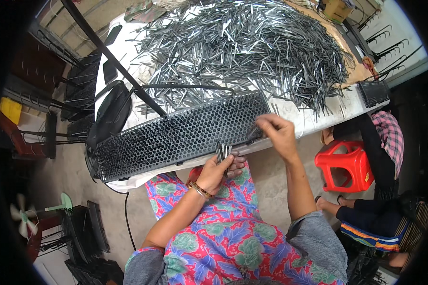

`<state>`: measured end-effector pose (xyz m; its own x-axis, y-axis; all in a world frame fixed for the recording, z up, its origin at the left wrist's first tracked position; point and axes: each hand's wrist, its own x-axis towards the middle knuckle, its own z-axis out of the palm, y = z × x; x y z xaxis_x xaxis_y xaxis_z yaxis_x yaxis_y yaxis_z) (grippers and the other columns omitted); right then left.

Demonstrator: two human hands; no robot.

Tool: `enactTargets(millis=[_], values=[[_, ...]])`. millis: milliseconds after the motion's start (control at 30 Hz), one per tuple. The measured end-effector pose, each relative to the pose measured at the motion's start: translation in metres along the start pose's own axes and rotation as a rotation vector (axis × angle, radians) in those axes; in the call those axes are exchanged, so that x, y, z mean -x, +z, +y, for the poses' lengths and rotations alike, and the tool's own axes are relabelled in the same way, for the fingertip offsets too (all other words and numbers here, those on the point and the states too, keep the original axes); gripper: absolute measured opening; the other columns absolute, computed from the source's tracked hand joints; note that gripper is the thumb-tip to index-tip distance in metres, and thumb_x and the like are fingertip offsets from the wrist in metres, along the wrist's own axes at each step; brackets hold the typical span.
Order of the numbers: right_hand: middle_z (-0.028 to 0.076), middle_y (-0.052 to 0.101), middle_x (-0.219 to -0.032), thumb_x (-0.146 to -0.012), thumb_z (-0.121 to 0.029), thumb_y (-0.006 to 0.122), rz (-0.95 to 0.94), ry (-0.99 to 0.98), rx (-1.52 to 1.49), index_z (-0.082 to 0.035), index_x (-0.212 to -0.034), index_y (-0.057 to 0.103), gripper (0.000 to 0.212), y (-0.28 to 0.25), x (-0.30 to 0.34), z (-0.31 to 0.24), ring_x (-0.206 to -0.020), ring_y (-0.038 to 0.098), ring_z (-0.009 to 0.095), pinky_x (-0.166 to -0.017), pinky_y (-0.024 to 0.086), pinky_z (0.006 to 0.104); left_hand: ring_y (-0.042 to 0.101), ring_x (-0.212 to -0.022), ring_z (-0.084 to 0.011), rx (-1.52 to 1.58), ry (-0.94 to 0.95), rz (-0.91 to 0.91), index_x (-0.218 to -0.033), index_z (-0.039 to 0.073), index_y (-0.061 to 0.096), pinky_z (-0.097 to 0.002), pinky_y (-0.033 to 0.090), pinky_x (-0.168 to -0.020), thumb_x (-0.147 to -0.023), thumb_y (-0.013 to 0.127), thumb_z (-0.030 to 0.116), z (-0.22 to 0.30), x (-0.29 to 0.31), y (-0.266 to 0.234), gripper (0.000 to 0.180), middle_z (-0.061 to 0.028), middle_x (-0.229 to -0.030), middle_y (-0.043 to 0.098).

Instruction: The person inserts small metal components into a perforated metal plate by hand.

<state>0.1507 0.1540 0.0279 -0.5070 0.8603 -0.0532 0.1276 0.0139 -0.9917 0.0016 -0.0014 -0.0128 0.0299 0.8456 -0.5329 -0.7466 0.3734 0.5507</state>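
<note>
Left hand (218, 174) — was closed round a bundle of dark strips (221, 153). Right hand (279, 135) — fingers were pinched, contents unclear, at the right end of the perforated black tray (195, 132). Tray lay along the white table's (306, 121) near edge; heaped strips (242, 47) lay beyond.

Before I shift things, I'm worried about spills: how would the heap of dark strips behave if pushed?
The heap of dark strips would probably scatter rather than move as one, since its pieces lie loose and crisscrossed. They seem fairly stiff: the bundle in the left hand sticks out straight. Glossy highlights suggest slippery sides.
</note>
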Motion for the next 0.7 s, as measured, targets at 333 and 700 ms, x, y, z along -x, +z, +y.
enactTargets(millis=[333, 700], values=[[0.007, 0.064, -0.088, -0.086, -0.007, 0.061, 0.125, -0.321, 0.202, 0.002, -0.092, 0.067, 0.013, -0.033, -0.052, 0.024, -0.071, 0.058, 0.011, -0.059, 0.046, 0.0218, 0.062, -0.095, -0.0242, 0.041, -0.057, -0.012, -0.112, -0.003, 0.049, -0.0325, 0.055, -0.080, -0.095, 0.047, 0.013, 0.003, 0.000, 0.002, 0.023, -0.0213, -0.110, 0.059], [0.008, 0.063, -0.088, -0.084, -0.004, 0.062, 0.016, -0.395, 0.239, 0.003, -0.093, 0.066, 0.013, -0.037, -0.057, 0.021, -0.070, 0.058, 0.012, -0.063, 0.048, 0.0231, 0.061, -0.098, -0.0242, 0.077, -0.068, -0.058, -0.112, -0.002, 0.048, -0.0339, 0.054, -0.082, -0.096, 0.046, 0.014, 0.004, -0.003, -0.004, 0.023, -0.0196, -0.112, 0.059]])
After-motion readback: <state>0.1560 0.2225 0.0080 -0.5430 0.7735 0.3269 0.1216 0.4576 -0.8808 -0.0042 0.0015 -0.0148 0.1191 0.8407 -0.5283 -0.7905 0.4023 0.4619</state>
